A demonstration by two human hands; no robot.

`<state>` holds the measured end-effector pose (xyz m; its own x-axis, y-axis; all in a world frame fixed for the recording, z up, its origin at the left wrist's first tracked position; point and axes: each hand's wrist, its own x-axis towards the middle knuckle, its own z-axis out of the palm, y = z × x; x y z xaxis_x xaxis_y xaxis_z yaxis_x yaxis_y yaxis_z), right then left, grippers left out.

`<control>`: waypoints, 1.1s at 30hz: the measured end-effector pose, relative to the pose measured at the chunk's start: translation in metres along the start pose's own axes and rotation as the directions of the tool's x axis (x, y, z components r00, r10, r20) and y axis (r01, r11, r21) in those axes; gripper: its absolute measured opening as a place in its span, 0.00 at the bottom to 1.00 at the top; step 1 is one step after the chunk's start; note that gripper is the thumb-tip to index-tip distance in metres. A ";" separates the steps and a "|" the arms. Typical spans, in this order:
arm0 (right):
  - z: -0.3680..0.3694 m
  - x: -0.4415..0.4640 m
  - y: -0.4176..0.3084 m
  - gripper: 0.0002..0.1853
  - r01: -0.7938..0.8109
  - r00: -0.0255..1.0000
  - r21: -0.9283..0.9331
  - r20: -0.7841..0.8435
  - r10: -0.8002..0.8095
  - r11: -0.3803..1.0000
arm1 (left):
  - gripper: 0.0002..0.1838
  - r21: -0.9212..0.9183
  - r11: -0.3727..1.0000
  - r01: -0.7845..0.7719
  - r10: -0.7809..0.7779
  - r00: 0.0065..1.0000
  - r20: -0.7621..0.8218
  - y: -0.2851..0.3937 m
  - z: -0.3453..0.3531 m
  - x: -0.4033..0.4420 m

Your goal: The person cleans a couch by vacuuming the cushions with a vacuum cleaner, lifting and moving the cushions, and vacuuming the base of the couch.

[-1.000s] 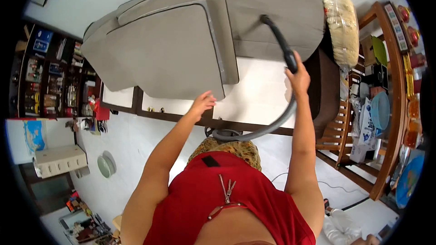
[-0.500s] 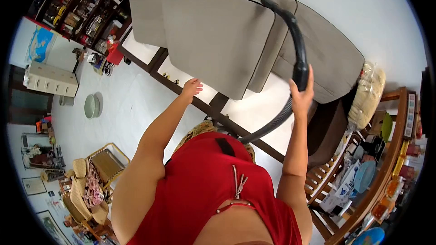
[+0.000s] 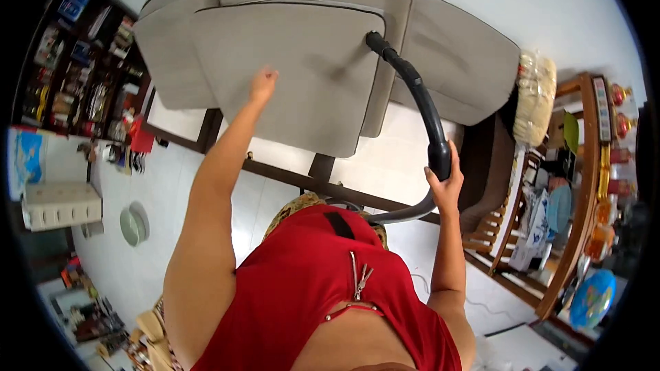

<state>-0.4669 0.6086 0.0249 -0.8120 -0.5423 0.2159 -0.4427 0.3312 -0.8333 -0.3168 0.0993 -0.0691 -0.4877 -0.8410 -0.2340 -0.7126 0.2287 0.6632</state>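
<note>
My right hand (image 3: 448, 182) is wrapped round the black handle of a vacuum cleaner hose (image 3: 427, 113). The hose's curved tube reaches up to the large grey cushion (image 3: 289, 75), and its tip touches near the cushion's upper right corner. From the handle, the ribbed part bends down and left toward my waist, where my body hides the rest. My left hand (image 3: 263, 84) is over the middle of the cushion, slightly blurred, its fingers apart and nothing visible in them. Whether it touches the cushion I cannot tell.
More grey cushions (image 3: 454, 62) lean along the wall behind a dark wooden sofa frame (image 3: 275, 173). A packaged cream bundle (image 3: 535, 99) and a cluttered wooden bench (image 3: 498, 233) are at right. At left are a bookshelf (image 3: 89, 75), a white drawer unit (image 3: 62, 205) and a green basin (image 3: 130, 227).
The hose tip has come down and left from the cushion's top edge onto its face. My left hand has lifted from the cushion's lower edge to over its middle. The view has shifted.
</note>
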 end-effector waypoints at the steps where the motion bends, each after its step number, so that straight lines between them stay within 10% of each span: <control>1: 0.000 -0.002 -0.012 0.42 -0.020 0.999 0.023 -0.044 0.021 1.000 | 0.31 0.113 0.978 -0.174 0.187 0.976 -0.116 0.000 0.005 0.041; 6: 0.030 0.009 -0.060 0.43 -0.248 0.935 0.334 -0.162 0.315 0.909 | 0.44 0.376 0.678 -0.631 0.703 0.707 -0.082 0.089 0.002 0.134; 12: 0.063 -0.010 -0.040 0.44 -0.381 0.884 0.395 -0.110 0.455 0.836 | 0.55 0.573 0.529 -0.626 0.582 0.759 0.292 0.130 0.022 0.196; 21: 0.051 -0.086 -0.022 0.41 -0.520 0.775 0.354 -0.188 0.604 0.777 | 0.49 0.499 0.459 -0.735 0.706 0.643 0.298 0.128 0.000 0.184; 24: 0.051 -0.060 -0.033 0.40 -0.377 0.800 0.425 -0.299 0.520 0.823 | 0.41 0.466 0.402 -0.788 0.832 0.527 0.173 0.106 -0.010 0.148; 29: 0.071 0.028 -0.037 0.43 -0.021 0.933 0.002 -0.359 0.020 1.000 | 0.31 0.417 0.392 -0.820 0.878 0.469 0.097 0.083 -0.047 0.037; 33: 0.093 0.057 -0.016 0.42 -0.159 0.959 -0.068 -0.247 0.138 0.985 | 0.36 0.413 0.350 -0.841 0.908 0.413 0.071 0.049 -0.078 -0.049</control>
<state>-0.4710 0.5005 0.0029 -0.9338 -0.2835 0.2181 -0.3328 0.4647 -0.8206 -0.2883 0.1134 0.0301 -0.8844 -0.1044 0.4549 -0.0474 0.9897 0.1349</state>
